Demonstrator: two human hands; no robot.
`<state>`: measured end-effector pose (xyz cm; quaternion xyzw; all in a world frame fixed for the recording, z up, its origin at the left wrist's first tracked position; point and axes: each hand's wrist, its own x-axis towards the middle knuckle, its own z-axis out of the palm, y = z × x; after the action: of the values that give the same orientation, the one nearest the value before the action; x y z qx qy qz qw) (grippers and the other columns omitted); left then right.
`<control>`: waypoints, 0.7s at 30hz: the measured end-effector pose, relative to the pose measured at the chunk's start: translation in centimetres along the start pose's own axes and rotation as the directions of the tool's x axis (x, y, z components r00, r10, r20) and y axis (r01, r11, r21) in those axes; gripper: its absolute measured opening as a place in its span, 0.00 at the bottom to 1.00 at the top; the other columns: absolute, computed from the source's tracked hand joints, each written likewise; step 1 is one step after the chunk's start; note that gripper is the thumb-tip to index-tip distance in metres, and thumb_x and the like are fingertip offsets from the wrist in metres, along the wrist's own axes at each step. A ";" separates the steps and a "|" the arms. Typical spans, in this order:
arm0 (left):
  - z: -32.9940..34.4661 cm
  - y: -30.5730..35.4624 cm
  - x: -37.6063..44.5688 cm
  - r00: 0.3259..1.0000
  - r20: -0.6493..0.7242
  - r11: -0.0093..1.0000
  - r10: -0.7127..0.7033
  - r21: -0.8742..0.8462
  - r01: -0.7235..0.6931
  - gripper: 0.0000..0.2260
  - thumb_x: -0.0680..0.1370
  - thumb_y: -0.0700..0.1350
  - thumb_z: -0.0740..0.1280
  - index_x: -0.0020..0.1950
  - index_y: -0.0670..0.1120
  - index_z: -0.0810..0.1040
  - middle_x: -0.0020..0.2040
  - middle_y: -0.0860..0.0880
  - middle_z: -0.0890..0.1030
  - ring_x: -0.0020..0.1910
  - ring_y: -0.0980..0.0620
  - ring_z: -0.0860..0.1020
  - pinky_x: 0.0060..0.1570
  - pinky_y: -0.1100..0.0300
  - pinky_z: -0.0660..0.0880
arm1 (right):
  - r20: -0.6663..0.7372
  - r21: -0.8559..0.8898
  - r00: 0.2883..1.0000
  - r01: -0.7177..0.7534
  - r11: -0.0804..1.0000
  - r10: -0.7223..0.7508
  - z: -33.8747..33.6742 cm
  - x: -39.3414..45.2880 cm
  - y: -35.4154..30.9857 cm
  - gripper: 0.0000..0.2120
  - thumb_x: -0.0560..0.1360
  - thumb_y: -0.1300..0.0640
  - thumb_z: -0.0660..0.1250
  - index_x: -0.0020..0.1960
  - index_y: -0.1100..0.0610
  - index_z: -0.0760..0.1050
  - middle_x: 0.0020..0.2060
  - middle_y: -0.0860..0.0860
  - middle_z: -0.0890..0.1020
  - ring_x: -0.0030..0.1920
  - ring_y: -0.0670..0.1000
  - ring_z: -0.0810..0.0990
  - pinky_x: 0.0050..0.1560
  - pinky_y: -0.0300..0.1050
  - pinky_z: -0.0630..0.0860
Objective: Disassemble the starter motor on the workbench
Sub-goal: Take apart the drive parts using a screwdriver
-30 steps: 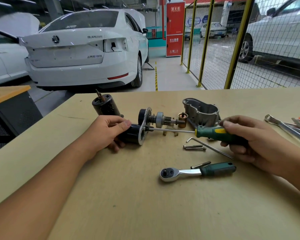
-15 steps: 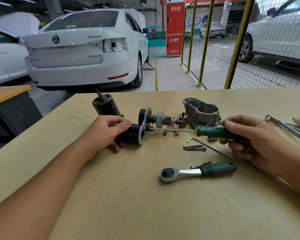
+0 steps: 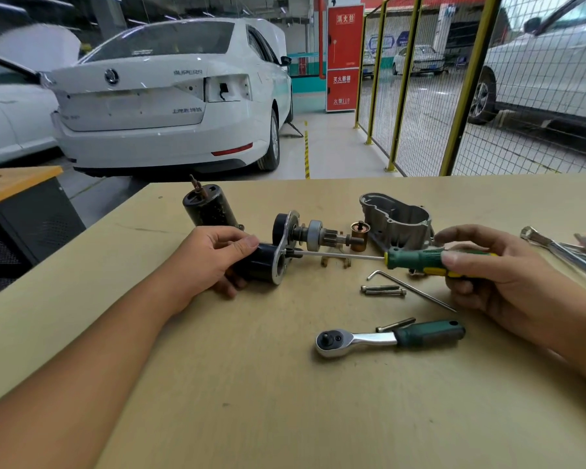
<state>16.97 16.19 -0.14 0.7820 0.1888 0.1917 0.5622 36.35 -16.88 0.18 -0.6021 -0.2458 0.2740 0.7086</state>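
Sideways, ribbed green screwdriver [image 3: 420, 260] against round flanged solenoid [image 3: 266, 265].

I see a pale tan bench [image 3: 251, 384]. The screwdriver [image 3: 416, 260] handle is dark green with yellow patches, the ratchet [image 3: 386, 337] grip dark green on bright silver. The solenoid [image 3: 261, 265] is black, its flange [image 3: 282, 255] silver-grey; the small cap [image 3: 359, 235] looks coppery, I think. The housing [image 3: 396, 218] is dull grey.

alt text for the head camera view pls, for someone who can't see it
A person's left hand grips a black starter motor part on a workbench while the right hand holds a green screwdriver against its plate. A ratchet lies nearby.
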 end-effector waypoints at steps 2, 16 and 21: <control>0.0 -0.1 0.1 1.000 -0.007 1.000 -0.002 0.009 0.002 0.10 0.78 0.51 0.71 0.50 0.44 0.85 0.41 0.44 0.84 0.30 0.45 0.80 0.23 0.58 0.76 | 0.004 0.019 1.000 0.012 1.000 -0.012 0.2 -0.1 0.0 0.21 0.61 0.61 0.78 0.54 0.57 0.81 0.41 0.56 0.80 0.30 0.50 0.70 0.27 0.42 0.70; 0.0 -0.2 0.2 1.000 -0.002 1.000 0.000 0.009 0.000 0.11 0.76 0.54 0.72 0.49 0.46 0.85 0.44 0.42 0.84 0.31 0.44 0.80 0.24 0.57 0.76 | -0.035 -0.004 0.998 0.049 0.999 -0.049 0.5 -0.3 0.0 0.23 0.59 0.61 0.79 0.54 0.56 0.83 0.41 0.57 0.82 0.30 0.50 0.73 0.27 0.42 0.71; -0.2 -0.4 0.3 1.000 0.005 1.000 0.003 0.003 -0.003 0.13 0.75 0.56 0.72 0.49 0.47 0.85 0.46 0.40 0.84 0.31 0.43 0.80 0.24 0.57 0.76 | -0.061 -0.119 0.998 -0.038 0.992 0.031 0.9 -0.4 -0.5 0.21 0.71 0.39 0.70 0.55 0.53 0.81 0.38 0.61 0.81 0.26 0.52 0.70 0.25 0.41 0.67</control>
<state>17.12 16.61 -0.46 0.7836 0.1866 0.1900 0.5613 35.53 -16.58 0.83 -0.6556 -0.2303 0.2528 0.6733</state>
